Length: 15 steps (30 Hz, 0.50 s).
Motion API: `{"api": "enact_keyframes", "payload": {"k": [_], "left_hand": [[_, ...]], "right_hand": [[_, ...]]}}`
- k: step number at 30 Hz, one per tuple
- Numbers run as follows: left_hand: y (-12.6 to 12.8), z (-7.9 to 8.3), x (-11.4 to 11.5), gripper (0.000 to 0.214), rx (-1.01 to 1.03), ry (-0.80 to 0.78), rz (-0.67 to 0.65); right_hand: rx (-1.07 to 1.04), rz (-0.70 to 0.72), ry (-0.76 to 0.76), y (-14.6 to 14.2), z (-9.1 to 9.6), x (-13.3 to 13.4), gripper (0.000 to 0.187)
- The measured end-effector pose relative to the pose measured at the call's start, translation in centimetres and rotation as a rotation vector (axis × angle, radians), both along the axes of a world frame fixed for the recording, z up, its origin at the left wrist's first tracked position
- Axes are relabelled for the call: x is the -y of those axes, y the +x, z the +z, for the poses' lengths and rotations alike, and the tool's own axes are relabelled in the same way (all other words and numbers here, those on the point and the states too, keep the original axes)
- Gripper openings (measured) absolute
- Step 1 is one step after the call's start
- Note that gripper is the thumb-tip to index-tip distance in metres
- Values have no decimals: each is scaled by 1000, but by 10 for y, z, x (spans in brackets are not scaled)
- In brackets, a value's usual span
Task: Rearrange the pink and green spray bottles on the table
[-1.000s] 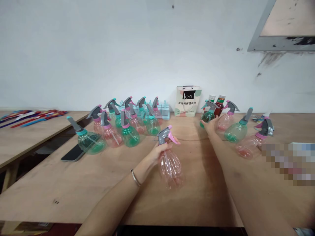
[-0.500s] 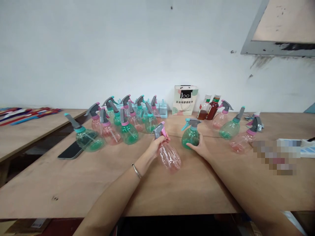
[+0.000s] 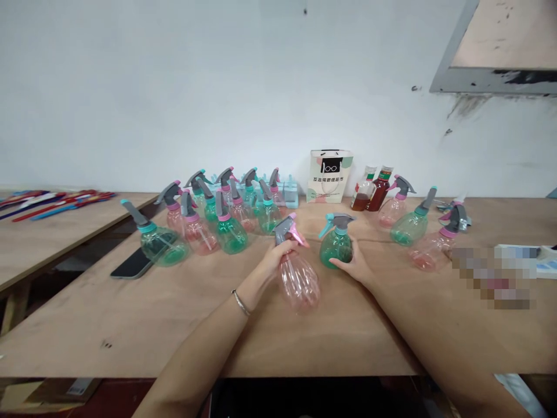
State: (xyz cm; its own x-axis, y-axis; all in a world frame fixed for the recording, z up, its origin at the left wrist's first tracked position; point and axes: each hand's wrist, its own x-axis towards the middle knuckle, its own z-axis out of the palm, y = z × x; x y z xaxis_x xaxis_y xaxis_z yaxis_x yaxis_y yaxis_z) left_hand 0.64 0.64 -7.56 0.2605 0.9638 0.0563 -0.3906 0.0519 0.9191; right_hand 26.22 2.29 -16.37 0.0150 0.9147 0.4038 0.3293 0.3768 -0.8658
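Note:
My left hand (image 3: 278, 256) is wrapped round the neck of a clear pink spray bottle (image 3: 299, 284), which has a grey and pink trigger head and tilts a little. To its right, my right hand (image 3: 353, 264) grips the side of a green spray bottle (image 3: 335, 247) that stands upright with a grey and turquoise head. The thumb lies across its front; the other fingers are hidden behind the bottle. On the left stand several more pink and green spray bottles (image 3: 232, 234). Another green spray bottle (image 3: 163, 247) leans by the phone.
A dark phone (image 3: 130, 264) lies on the wooden table (image 3: 174, 325). Against the wall are a paper bag (image 3: 329, 177), two sauce-coloured bottles (image 3: 378, 190) and a light blue rack (image 3: 289, 194). More spray bottles (image 3: 409, 227) stand at the right. Colourful strips (image 3: 65, 203) lie on the left table.
The pink bottle in my left hand has shifted slightly and its trigger head has turned a little. The green bottle has moved slightly left in my right hand. The view has shifted slightly.

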Motion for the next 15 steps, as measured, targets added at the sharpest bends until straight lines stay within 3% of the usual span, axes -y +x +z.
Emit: {"api": "enact_keyframes", "payload": {"k": [3,6,11,15], "left_hand": [[-1,1,1,32,-46,124,-76],[2,-1,1,29,-61,188,-66],[4,1,-1,19,-64,213,114],[-9,15,-5,21,-241,417,235]], "right_hand": [[-2,2,2,0,0,0,95],[4,-4,6,-1,0,-1,96],[21,-9,12,0,1,-1,95],[21,-13,4,0,2,1,94]]}}
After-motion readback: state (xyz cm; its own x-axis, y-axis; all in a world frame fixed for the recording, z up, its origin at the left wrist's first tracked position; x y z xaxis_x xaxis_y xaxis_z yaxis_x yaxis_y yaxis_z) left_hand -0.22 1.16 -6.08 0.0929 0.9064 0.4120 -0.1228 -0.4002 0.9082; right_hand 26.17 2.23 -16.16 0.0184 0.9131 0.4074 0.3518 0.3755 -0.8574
